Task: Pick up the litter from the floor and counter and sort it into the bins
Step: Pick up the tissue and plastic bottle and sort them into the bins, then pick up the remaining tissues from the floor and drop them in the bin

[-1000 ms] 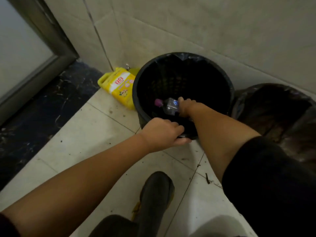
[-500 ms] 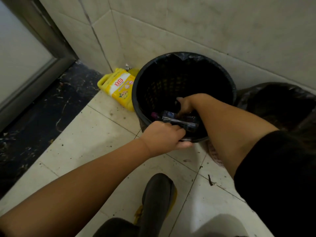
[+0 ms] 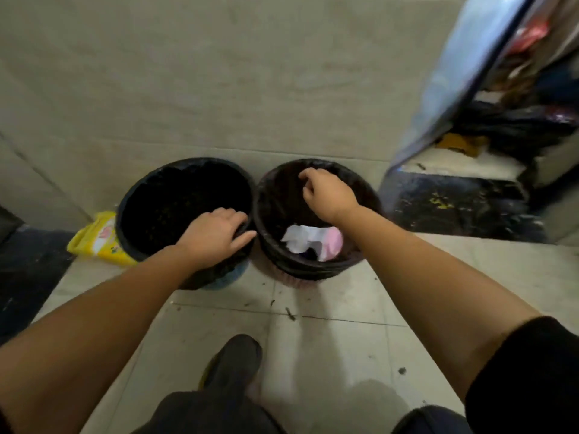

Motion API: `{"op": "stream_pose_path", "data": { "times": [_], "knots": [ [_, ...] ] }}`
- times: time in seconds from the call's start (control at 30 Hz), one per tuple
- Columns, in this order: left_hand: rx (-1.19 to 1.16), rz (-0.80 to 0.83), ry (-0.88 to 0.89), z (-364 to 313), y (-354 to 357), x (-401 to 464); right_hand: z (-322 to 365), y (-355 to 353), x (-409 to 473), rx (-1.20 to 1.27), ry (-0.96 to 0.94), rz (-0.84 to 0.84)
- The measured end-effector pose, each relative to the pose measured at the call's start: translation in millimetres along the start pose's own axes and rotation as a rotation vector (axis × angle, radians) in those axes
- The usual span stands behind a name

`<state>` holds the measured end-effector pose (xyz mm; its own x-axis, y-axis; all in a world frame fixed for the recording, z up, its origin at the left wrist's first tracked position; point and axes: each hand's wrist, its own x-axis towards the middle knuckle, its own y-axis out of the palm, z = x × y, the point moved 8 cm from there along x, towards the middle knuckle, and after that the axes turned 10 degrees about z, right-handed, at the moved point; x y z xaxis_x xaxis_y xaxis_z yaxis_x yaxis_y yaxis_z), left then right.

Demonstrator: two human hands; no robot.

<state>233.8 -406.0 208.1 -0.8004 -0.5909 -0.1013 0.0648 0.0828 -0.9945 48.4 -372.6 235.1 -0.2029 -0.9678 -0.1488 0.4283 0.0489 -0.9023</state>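
Two round bins lined with black bags stand side by side against the tiled wall. My left hand (image 3: 217,234) grips the near right rim of the left bin (image 3: 131,195), whose inside is dark. My right hand (image 3: 326,192) hovers over the right bin (image 3: 269,245) with its fingers curled loosely and nothing visible in them. Crumpled white paper (image 3: 297,238) and a pink scrap (image 3: 332,244) lie inside the right bin.
A yellow detergent jug (image 3: 97,242) lies on the floor left of the left bin. My dark shoe (image 3: 235,361) is on the pale tiles, which carry small bits of debris (image 3: 290,314). A shiny metal panel (image 3: 454,79) and a dark threshold (image 3: 454,198) are at right.
My right hand has let go of the bottle in the left bin and moved over the right bin. The view has swung right and pulled back. My left hand stays on the left bin's rim.
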Motion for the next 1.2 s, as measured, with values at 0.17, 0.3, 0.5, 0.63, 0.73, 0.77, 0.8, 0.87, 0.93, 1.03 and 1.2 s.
{"op": "stream_pose_path", "data": {
  "times": [0.17, 0.3, 0.5, 0.63, 0.73, 0.77, 0.8, 0.87, 0.93, 1.03, 1.2],
  "knots": [
    [-0.001, -0.041, 0.207, -155.4, -32.5, 58.7, -142.6, -41.2, -132.9, 0.084, 0.248, -0.143],
    [0.170, 0.049, 0.545, -319.9, -25.1, 71.9, -258.1, -29.1, -274.2, 0.191, 0.526, -0.170],
    [0.251, 0.215, 0.784, -490.6, -26.6, 89.7, -378.2, 5.6, -464.0, 0.284, 0.937, -0.095],
    [0.194, 0.236, 0.850, -560.9, -24.5, 105.9, -417.9, 16.1, -535.7, 0.289, 1.148, -0.033],
    [0.187, 0.335, 0.918, -608.3, 14.6, 119.0, -442.9, 27.7, -558.1, 0.348, 1.242, -0.026],
    [0.195, 0.374, 0.943, -624.4, 32.8, 123.2, -451.6, 32.9, -562.9, 0.368, 1.263, -0.031],
    [0.206, 0.399, 0.972, -641.0, 51.3, 127.3, -460.4, 38.7, -567.9, 0.384, 1.284, -0.044],
    [0.232, 0.440, 1.019, -673.1, 87.2, 133.6, -478.1, 52.3, -575.3, 0.417, 1.330, -0.055],
    [0.269, 0.484, 1.068, -702.8, 121.3, 136.2, -494.2, 69.5, -578.5, 0.475, 1.383, -0.060],
    [0.301, 0.532, 1.165, -741.9, 163.5, 137.5, -517.1, 98.7, -569.7, 0.582, 1.407, -0.047],
    [0.377, 0.545, 1.267, -799.0, 215.8, 161.9, -566.9, 130.4, -546.0, 0.685, 1.434, -0.057]
  ]
}}
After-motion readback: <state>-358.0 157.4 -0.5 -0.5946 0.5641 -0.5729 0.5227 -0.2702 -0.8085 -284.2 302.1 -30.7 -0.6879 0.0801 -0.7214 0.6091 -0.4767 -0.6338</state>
